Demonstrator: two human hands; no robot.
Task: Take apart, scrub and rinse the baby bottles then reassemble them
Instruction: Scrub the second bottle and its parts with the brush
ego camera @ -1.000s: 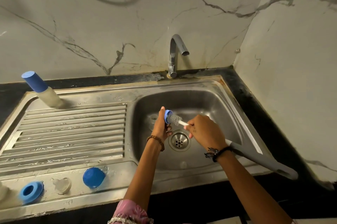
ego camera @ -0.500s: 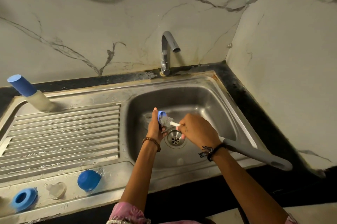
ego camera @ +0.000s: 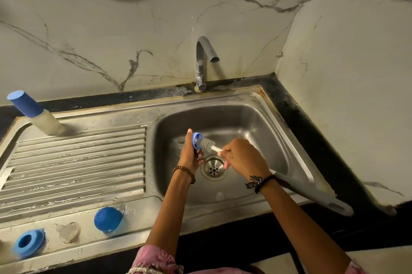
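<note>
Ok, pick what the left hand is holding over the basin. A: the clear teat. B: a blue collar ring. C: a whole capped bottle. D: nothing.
B: the left hand grips a blue ring while the right hand works the small brush at it; the teat lies on the drainboard.

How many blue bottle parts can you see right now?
4: a ring held in the left hand over the basin, a cap and a ring on the sink's front ledge, a cap on the bottle at back left. Others may lie out of view.
</note>
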